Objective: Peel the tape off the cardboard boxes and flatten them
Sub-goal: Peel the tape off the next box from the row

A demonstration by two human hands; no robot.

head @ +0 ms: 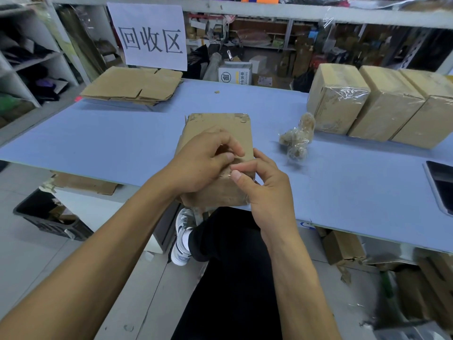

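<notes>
A brown cardboard box (pixel 220 128) stands at the near edge of the blue table (pixel 122 138), its near end hanging over the edge. My left hand (pixel 198 165) lies on the box top with fingers curled, picking at clear tape near the near edge. My right hand (pixel 264 190) wraps the box's near right corner, thumb and forefinger pinching at the same tape (pixel 229 171). Three taped boxes (pixel 377 104) stand in a row at the far right. A stack of flattened cardboard (pixel 133 85) lies at the far left.
Balled-up peeled tape (pixel 297 139) lies right of the held box. A dark tablet (pixel 441 185) sits at the table's right edge. A black crate (pixel 46 214) stands on the floor at left. A paper sign (pixel 149 35) hangs on the shelving behind.
</notes>
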